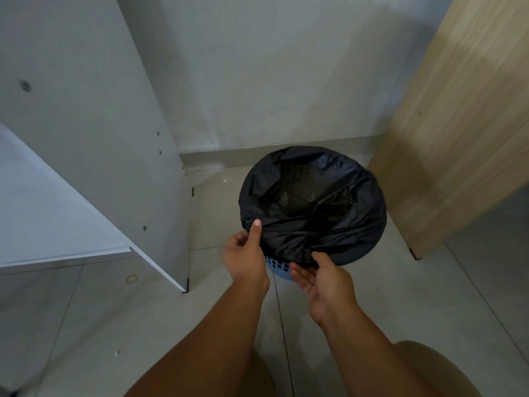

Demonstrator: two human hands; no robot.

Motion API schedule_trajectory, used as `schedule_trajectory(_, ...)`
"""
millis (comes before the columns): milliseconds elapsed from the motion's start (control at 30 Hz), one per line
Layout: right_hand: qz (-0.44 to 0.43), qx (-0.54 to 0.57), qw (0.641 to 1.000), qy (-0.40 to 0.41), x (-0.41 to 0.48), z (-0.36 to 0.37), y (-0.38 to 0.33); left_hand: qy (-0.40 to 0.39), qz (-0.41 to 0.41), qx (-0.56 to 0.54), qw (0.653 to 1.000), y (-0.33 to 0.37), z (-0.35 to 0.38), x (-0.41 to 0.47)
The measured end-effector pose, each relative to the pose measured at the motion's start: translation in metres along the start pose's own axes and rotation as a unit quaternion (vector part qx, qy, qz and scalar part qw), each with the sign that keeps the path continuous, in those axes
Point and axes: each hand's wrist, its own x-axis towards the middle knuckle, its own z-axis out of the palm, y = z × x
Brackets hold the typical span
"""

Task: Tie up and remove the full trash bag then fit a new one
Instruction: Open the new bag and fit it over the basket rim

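A black trash bag [312,202] lines a round blue plastic bin [276,269] on the floor, its edge folded over the rim all round. The bag's inside looks hollow and dark. My left hand [247,253] pinches the bag's edge at the near left rim, thumb on top of the plastic. My right hand [323,277] is at the near rim with fingers under the folded edge, holding the plastic. Only a small patch of the bin's blue lattice wall shows between my hands.
A white cabinet panel [94,133] stands at the left and a light wooden panel [458,133] at the right, with the bin between them against a white wall. A rubber band [131,279] lies on the tiled floor at the left.
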Motion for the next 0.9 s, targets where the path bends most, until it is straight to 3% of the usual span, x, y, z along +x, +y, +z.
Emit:
schedule_trajectory(100,-0.003,0.002,1.000,0.000,-0.002,0.001,-0.002,-0.013,0.026,0.007,1.000,-0.004,-0.003,-0.003)
schedule_trajectory(200,-0.002,0.006,1.000,0.001,-0.001,0.002,-0.004,-0.103,0.058,0.009,0.993,-0.007,-0.015,-0.003)
schedule_trajectory(300,0.001,0.005,1.000,-0.002,-0.002,0.004,-0.003,-0.212,0.117,0.072,0.968,-0.011,-0.032,0.005)
schedule_trajectory(433,0.001,-0.011,1.000,-0.003,-0.002,0.003,-0.004,-0.287,0.178,0.155,0.928,-0.008,-0.048,0.020)
schedule_trajectory(600,0.002,-0.014,1.000,-0.003,-0.002,0.002,-0.005,-0.263,0.154,0.184,0.934,0.000,-0.049,0.020)
schedule_trajectory(900,-0.002,-0.008,1.000,-0.001,-0.002,-0.001,-0.006,-0.263,0.100,0.128,0.951,0.001,-0.043,0.019)
